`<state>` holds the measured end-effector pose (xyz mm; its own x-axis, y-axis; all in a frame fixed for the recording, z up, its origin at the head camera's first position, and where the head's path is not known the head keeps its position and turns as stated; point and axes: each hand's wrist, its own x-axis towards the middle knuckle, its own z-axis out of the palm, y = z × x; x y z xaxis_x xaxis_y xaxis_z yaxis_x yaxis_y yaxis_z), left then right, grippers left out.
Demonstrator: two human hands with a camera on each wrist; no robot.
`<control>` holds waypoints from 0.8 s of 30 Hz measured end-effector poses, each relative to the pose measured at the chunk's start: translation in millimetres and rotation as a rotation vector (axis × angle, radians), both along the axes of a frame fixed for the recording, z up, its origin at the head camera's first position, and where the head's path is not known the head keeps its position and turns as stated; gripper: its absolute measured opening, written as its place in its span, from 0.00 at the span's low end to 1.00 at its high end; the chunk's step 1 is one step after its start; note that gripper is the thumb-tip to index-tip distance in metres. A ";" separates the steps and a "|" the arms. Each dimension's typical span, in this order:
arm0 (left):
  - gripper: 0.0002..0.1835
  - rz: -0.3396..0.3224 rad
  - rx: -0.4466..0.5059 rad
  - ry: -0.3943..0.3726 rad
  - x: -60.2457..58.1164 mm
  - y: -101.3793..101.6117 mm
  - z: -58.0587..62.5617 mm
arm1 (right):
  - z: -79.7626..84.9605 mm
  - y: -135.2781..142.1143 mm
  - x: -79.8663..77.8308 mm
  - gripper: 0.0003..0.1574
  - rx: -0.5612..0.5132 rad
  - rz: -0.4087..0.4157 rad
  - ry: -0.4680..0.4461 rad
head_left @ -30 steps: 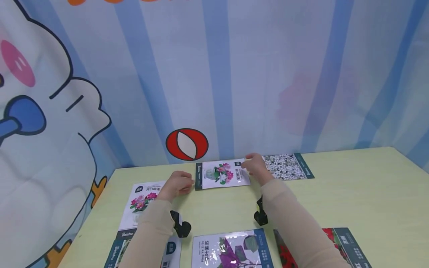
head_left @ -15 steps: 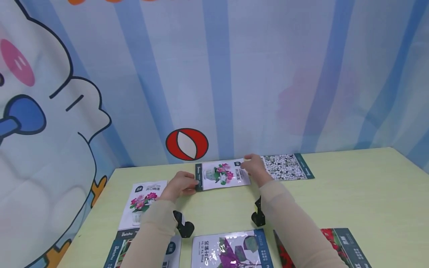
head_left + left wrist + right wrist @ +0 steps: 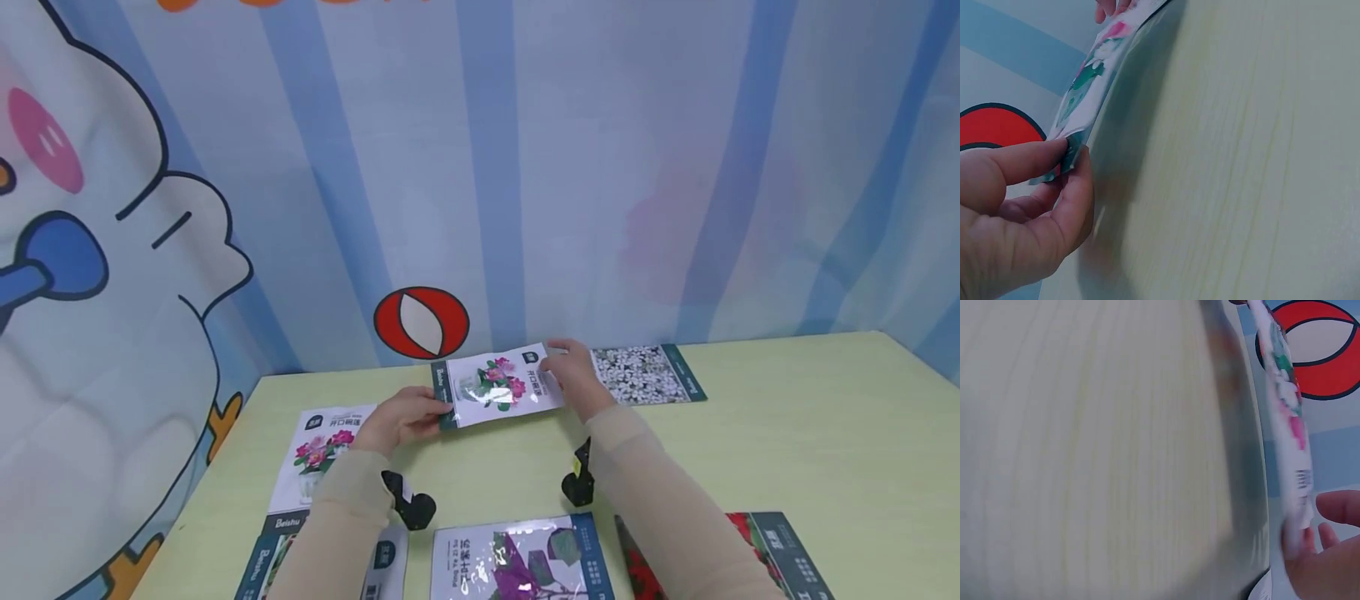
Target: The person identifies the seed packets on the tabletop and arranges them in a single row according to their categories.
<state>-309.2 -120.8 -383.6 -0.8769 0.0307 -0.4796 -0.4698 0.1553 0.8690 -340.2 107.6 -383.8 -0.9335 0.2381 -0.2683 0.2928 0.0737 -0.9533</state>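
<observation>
Both hands hold a flat seed packet (image 3: 498, 385) with pink flowers and a dark band at its left end. My left hand (image 3: 405, 419) pinches the dark end between thumb and fingers, seen close in the left wrist view. The right hand (image 3: 576, 377) grips the opposite end, with its thumb (image 3: 1338, 506) on the printed side. In both wrist views the packet is raised and tilted, its shadow falling on the table. Just right of the right hand lies a packet with small white flowers (image 3: 637, 375).
A similar pink-flower packet (image 3: 311, 467) lies at the left of the pale table (image 3: 787, 433), partly behind the left arm. Along the front are a partly covered packet (image 3: 386, 562), a purple-leaf packet (image 3: 517, 560) and a red-flower packet (image 3: 787, 560). A printed backdrop (image 3: 570, 167) stands behind.
My left hand has moved right and taken hold of the packet's dark end. The packet, flat on the table before, is now lifted and tilted up, held at both ends.
</observation>
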 end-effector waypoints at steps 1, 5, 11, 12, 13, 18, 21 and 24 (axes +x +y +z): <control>0.21 -0.001 0.018 -0.003 -0.4 0.4 0.5 | 1.3 0.3 1.0 0.34 -0.015 -0.002 0.010; 0.22 0.001 0.058 -0.016 -1.3 0.1 1.9 | 4.5 2.9 4.8 0.32 -0.103 0.034 0.027; 0.23 -0.042 0.106 -0.008 -1.0 -3.6 2.5 | 6.1 8.1 3.2 0.29 -0.197 0.104 -0.008; 0.24 -0.052 0.118 -0.006 -0.7 -3.7 2.9 | 6.1 9.0 2.7 0.28 -0.196 0.110 -0.013; 0.25 -0.059 0.123 -0.004 -0.5 -3.4 3.5 | 6.3 10.0 2.2 0.28 -0.188 0.108 -0.022; 0.27 -0.062 0.155 0.003 0.9 -0.3 7.6 | 8.8 13.3 2.2 0.26 -0.152 0.105 -0.045; 0.29 -0.046 0.156 0.005 1.5 0.0 9.3 | 10.6 14.7 3.4 0.25 -0.133 0.133 -0.032; 0.29 -0.043 0.097 0.026 2.1 -1.5 10.1 | 10.2 16.3 5.2 0.25 -0.103 0.193 -0.029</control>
<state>-307.1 -122.2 -373.5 -0.8859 0.1134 -0.4498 -0.4418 0.0897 0.8926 -335.0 123.9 -373.6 -0.9507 0.0256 -0.3092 0.3099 0.0333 -0.9502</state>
